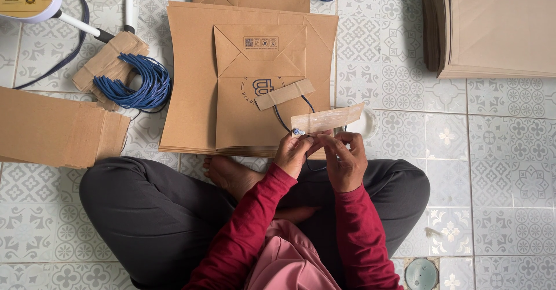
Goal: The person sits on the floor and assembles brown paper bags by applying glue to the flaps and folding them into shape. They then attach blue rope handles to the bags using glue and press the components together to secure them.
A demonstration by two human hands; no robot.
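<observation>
Head view: a person sits cross-legged on a patterned tile floor, in dark trousers and red sleeves. Both hands meet just above the lap. The left hand and the right hand together hold a small brown paper strip, which tilts up to the right; the fingers of each hand are pinched on its lower edge, where a blue cord end shows at the left fingertips. The strip hangs just over the near edge of a stack of flat brown paper bags lying on the floor in front of the knees. On the top bag lies another paper strip with a blue cord handle. To the left, a bundle of blue cords rests on more paper strips, beside a pile of brown paper sheets. A further stack of flat bags lies at the upper right. A small white dish sits just beside the strip.
</observation>
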